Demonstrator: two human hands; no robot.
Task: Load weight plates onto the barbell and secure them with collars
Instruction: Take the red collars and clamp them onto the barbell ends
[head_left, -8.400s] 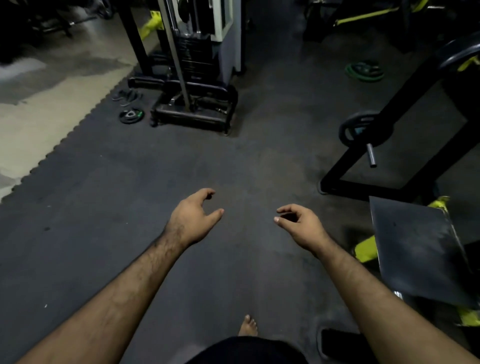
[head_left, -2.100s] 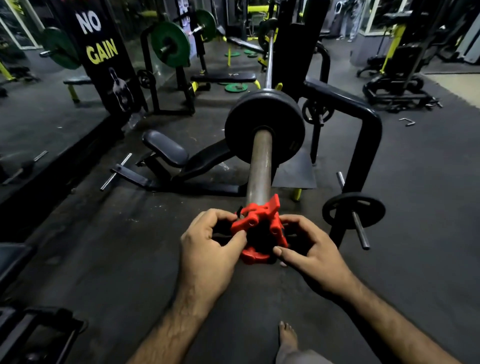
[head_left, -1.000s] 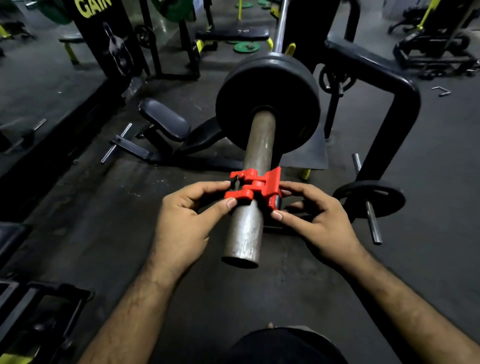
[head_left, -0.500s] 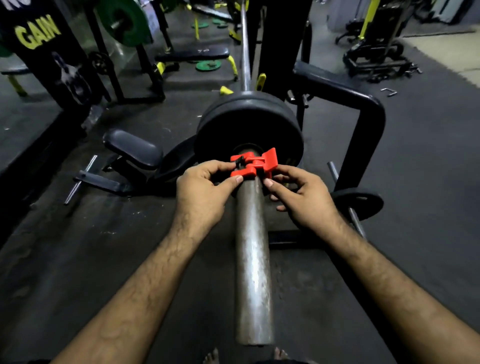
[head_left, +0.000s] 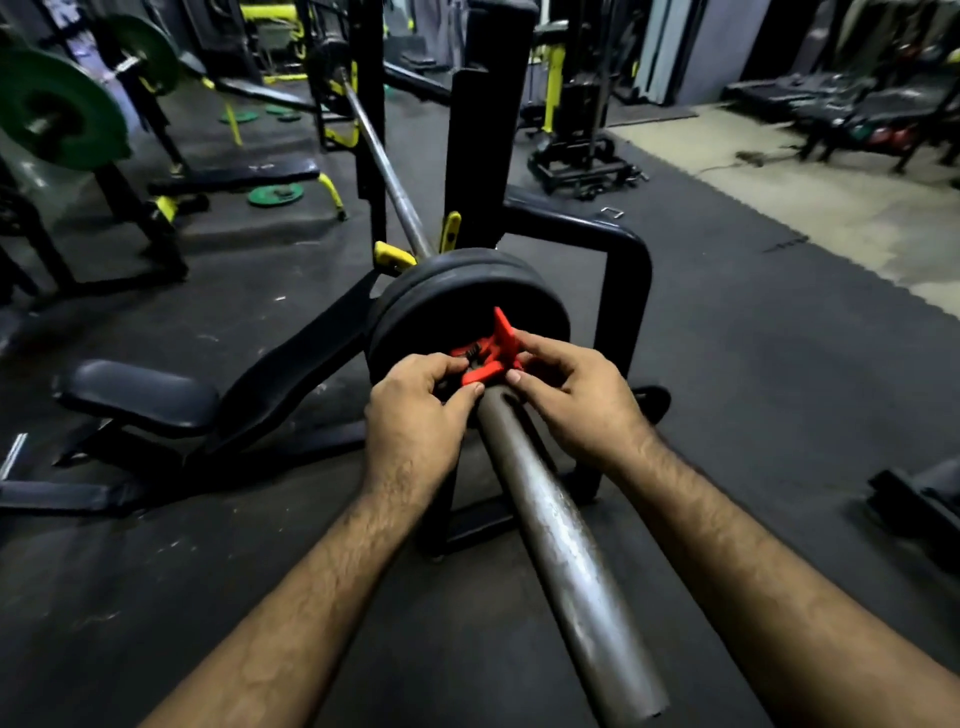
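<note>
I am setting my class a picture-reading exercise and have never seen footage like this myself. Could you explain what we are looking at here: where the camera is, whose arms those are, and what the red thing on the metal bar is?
The camera sits on a person's head and looks forward and down, so the two bare arms reaching in from the bottom are that person's own. The place is a gym with dark floor mats.

The long grey tube running away from the camera is the barbell, resting in a black rack. Black weight plates are already on it.

The red collar is a plastic clamp meant to keep plates from sliding off. It sits on the bar right up against the plates. The left hand and the right hand both pinch it with their fingertips. Whether it is locked yet cannot be seen.

A padded bench stands to the left.
</note>
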